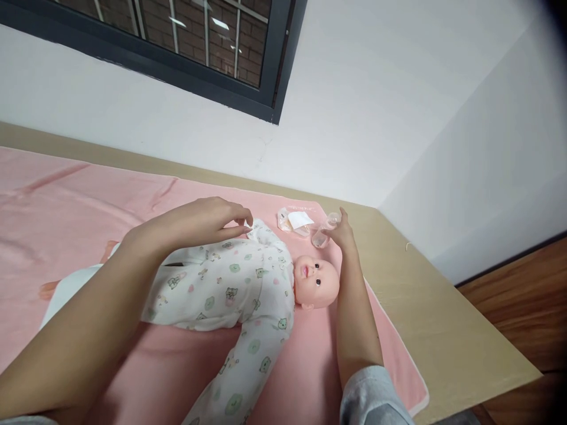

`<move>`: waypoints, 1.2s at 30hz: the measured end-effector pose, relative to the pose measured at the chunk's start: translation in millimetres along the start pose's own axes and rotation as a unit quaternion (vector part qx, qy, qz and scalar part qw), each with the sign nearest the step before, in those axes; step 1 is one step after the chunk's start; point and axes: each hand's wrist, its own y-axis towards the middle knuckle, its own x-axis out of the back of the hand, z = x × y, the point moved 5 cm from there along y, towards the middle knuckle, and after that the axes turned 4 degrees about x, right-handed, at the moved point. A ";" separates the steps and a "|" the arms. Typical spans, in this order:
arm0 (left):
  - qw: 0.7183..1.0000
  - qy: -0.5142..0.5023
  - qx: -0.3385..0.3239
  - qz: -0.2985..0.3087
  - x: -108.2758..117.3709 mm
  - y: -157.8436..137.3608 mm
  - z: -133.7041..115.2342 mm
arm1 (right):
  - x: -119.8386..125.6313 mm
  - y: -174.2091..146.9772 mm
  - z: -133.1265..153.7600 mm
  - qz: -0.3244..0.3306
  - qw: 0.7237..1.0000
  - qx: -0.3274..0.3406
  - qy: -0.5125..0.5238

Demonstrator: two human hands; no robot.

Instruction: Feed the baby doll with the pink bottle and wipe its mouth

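A baby doll (316, 280) lies on its back, its head toward the right, in a white top (221, 289) printed with small green and pink figures. My left hand (219, 219) reaches over the doll's body, thumb and fingertips closed at the cuff of its far sleeve (261, 231). Beyond the doll's head, my right hand (343, 233) has its fingers around a small clear plastic container (319, 238), with a rounded clear part at its upper end. Its exact kind cannot be made out. Beside it lies a clear packet (283, 219) with a white label (300, 220).
A pink blanket (66, 189) with some creases covers much of the light wooden table (411, 295). White walls (354, 106) stand behind and to the right, with a dark-framed window (270, 106) at upper left. Brown wood panelling (522, 289) is at the right.
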 end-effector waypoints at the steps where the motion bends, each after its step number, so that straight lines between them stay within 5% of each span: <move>1: 1.000 0.002 0.003 0.005 -0.5 0.1 -0.6 | 0.9 -0.5 0.5 -0.002 1.000 -0.004 -0.003; 9: 1.000 0.002 0.002 0.003 -2.4 -0.1 0.1 | 15.1 -0.9 6.4 -0.037 0.999 -0.017 -0.012; 15: 0.987 -0.103 -0.061 -0.107 -7.4 4.2 -18.0 | 41.3 -20.0 53.8 -0.079 0.991 0.093 0.056; 20: 0.963 -0.204 -0.041 -0.170 -7.3 1.8 -38.9 | 42.1 -66.1 120.5 -0.009 0.955 0.217 0.203; 25: 0.966 -0.148 -0.039 -0.210 -2.9 -2.8 -47.9 | 23.9 -114.5 169.4 0.089 0.917 0.260 0.289; 36: 0.956 -0.203 -0.033 -0.209 0.4 -3.1 -60.7 | 2.1 -148.1 199.1 0.108 0.913 0.290 0.265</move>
